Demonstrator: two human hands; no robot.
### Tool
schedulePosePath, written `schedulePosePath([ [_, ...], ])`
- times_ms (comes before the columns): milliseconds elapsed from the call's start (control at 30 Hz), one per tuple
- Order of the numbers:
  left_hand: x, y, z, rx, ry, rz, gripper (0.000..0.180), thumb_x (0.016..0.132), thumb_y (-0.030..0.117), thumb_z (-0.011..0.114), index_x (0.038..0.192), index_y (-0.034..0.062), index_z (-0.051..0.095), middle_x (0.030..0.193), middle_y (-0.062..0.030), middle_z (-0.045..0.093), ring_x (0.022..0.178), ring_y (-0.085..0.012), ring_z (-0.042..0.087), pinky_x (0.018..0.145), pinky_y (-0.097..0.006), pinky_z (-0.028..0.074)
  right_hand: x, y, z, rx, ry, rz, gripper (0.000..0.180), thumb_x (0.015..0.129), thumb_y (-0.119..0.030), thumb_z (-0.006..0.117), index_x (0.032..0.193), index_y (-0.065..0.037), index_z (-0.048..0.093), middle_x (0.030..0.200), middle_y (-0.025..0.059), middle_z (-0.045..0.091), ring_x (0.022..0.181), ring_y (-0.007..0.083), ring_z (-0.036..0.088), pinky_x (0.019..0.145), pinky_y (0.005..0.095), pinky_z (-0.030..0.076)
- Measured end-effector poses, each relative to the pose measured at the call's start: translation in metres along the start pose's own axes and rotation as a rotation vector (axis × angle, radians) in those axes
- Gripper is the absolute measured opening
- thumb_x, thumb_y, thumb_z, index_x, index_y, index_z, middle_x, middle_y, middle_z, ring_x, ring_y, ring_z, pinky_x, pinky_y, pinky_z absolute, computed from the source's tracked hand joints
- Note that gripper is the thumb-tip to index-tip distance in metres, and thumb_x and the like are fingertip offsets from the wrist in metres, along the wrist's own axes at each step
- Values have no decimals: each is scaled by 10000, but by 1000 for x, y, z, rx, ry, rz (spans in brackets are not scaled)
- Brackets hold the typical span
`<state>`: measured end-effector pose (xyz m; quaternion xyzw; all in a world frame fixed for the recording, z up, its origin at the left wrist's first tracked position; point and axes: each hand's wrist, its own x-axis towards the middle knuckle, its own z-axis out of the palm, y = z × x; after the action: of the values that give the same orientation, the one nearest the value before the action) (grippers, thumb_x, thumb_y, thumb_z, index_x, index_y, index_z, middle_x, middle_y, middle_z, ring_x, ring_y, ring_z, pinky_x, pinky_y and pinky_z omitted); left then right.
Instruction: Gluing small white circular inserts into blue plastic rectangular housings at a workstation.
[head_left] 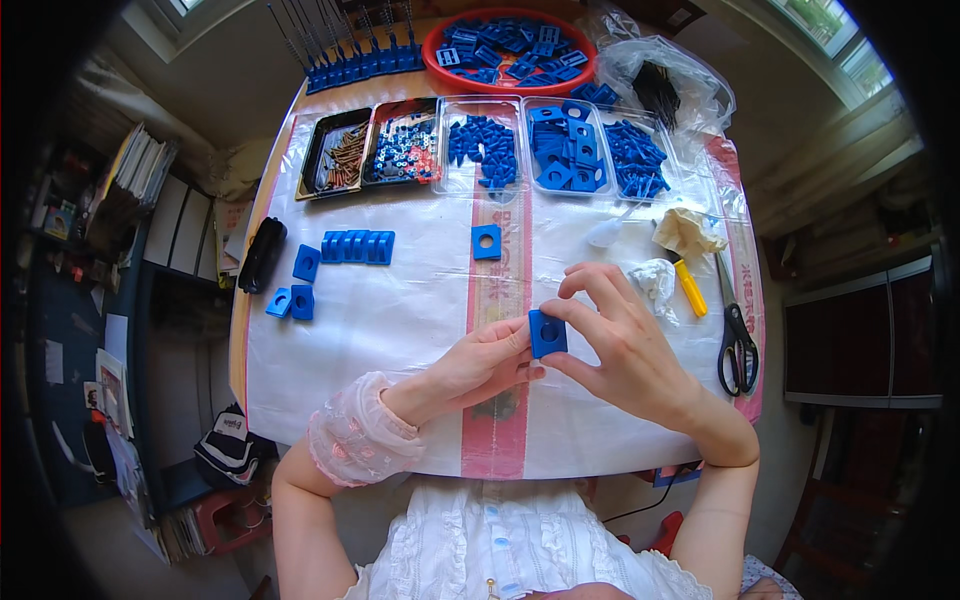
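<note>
Between my two hands, above the near middle of the table, is a blue square plastic piece (548, 346) with a round hole. My left hand (478, 362) pinches its left edge with thumb and fingers. The thumb and a finger of my right hand (622, 350) grip it at the lower and upper edges, the other fingers curled above. Straight beyond lies a similar blue square plate (479, 252) with a hole. Off to the left, a row of blue pieces (357, 247) stands close together, beside loose blue pieces (302, 302).
Along the back are trays of screws (343, 155), nuts (400, 145) and blue parts (565, 150). Behind them stand a red basin (432, 62) and a wire-spring rack (365, 70). At right lie scissors (738, 350), a yellow-handled tool (690, 288) and crumpled tissue (654, 284); a black case (263, 255) lies left.
</note>
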<state>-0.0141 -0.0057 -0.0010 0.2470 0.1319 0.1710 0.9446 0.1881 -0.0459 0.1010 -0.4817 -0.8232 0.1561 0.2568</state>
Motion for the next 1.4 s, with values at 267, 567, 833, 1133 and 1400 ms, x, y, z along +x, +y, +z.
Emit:
schedulePosePath([
  [267,0,0,0,-2,16,-6,366,1058,365,440,1321,115,496,1224,23,562,1100,-69,513,951,-318,414,-1,1,1,-4,-2,0,423,683,-107,799,1053,-9,620,1078,122,530,1099,313,500,947,413,446],
  [567,1,-1,-1,-5,16,-7,362,1060,364,436,1318,118,496,1220,24,561,1096,-67,516,950,-312,418,-1,1,1,-1,-6,0,426,685,-103,800,1058,-9,618,1079,122,531,1105,315,500,950,415,446],
  [833,1,-1,-3,-8,8,-6,365,1065,353,425,1336,117,486,1226,23,560,1102,-69,518,950,-311,423,-1,1,1,3,-2,-1,417,691,-93,794,1059,-5,618,1077,122,532,1101,315,505,949,415,444],
  [1133,0,0,-2,2,2,-4,360,1064,355,429,1330,120,490,1222,27,561,1096,-71,516,944,-311,422,0,1,1,5,3,-6,398,701,-89,780,1055,-1,620,1063,125,535,1085,314,508,939,415,446],
  [1400,1,0,-1,-4,29,-16,346,1059,349,449,1327,134,497,1223,35,563,1100,-66,515,945,-313,415,-1,2,2,16,15,-9,417,695,-82,786,1067,1,619,1066,128,535,1085,316,509,933,414,446],
])
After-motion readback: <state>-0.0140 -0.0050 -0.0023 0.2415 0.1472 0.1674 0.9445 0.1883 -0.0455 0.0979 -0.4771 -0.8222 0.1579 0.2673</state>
